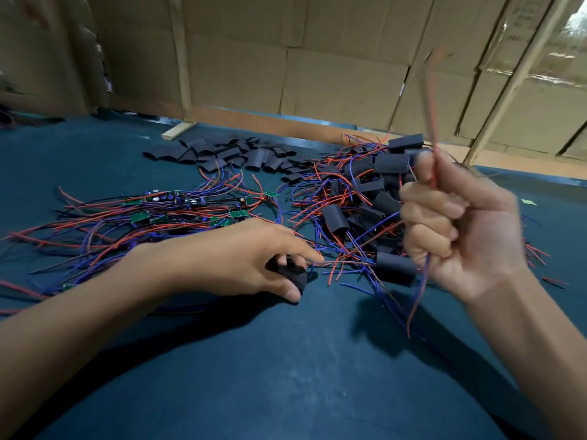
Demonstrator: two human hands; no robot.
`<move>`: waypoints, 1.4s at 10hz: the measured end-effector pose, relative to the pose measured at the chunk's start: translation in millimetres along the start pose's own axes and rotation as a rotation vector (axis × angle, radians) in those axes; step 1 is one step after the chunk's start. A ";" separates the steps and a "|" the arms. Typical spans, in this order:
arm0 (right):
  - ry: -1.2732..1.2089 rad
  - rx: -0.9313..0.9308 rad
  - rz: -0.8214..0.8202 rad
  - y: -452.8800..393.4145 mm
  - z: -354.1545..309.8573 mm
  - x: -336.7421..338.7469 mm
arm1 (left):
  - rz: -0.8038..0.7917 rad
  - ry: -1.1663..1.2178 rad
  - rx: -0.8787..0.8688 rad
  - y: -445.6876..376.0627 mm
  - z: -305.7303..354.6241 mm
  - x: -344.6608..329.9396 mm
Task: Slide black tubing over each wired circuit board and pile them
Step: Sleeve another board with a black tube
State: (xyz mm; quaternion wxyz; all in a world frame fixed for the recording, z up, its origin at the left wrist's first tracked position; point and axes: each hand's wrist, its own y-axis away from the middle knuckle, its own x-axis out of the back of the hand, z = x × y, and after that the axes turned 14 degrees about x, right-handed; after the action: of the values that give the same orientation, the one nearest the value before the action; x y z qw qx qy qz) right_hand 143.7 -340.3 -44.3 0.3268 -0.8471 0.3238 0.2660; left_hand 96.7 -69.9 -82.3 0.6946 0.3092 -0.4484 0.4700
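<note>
Stacked brown cardboard boxes (333,74) wall off the far side of a dark teal cloth-covered table (286,376). Low over that cloth, the left hand (241,258) curls its fingers and thumb round a short black tubing sleeve (293,274), which rests between the thumb tip and the fingers, just above the table. Raised to the right of it, the right hand (460,230) is closed in a fist on a bundle of thin red and blue wires (432,128); the wires stick up blurred above the knuckles and trail down below the heel of the hand. Whether a board hangs from them cannot be told.

Just beyond the left fingertips, between the two hands, lies a heap of boards already sleeved in black tubing (365,198), wire ends splaying out on all sides; its near edge touches the space under the right fist. Behind the back of the left hand spreads a loose tangle of bare green circuit boards with red, blue and black leads (165,208). Farther out from both hands, near the table's far edge, sits a scatter of empty flattened black tubing pieces (232,154). A pale wooden batten (178,130) lies past those, against the boxes.
</note>
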 end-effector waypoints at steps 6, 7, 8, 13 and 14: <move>1.911 0.573 -0.277 12.8 -8.0 6.3 | 0.591 0.540 -0.008 2.1 8.7 -22.4; 1.928 0.662 -0.267 10.5 -2.1 1.9 | 0.591 0.571 0.005 1.7 9.2 -22.3; 2.001 0.768 -0.214 12.1 1.1 2.8 | 0.585 0.602 0.028 1.4 8.6 -23.2; 1.933 0.683 -0.243 14.3 3.5 3.0 | 0.640 0.532 0.075 1.2 9.6 -26.0; 1.930 0.689 -0.283 14.6 5.0 0.7 | 0.670 0.521 0.107 0.6 7.5 -26.5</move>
State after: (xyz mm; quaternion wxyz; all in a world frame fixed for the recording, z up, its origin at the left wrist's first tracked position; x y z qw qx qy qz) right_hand 132.4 -345.4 -53.5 0.1811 -0.5905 0.4043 -0.6746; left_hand 89.5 -86.0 -103.5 0.5765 0.0528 -0.3085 0.7548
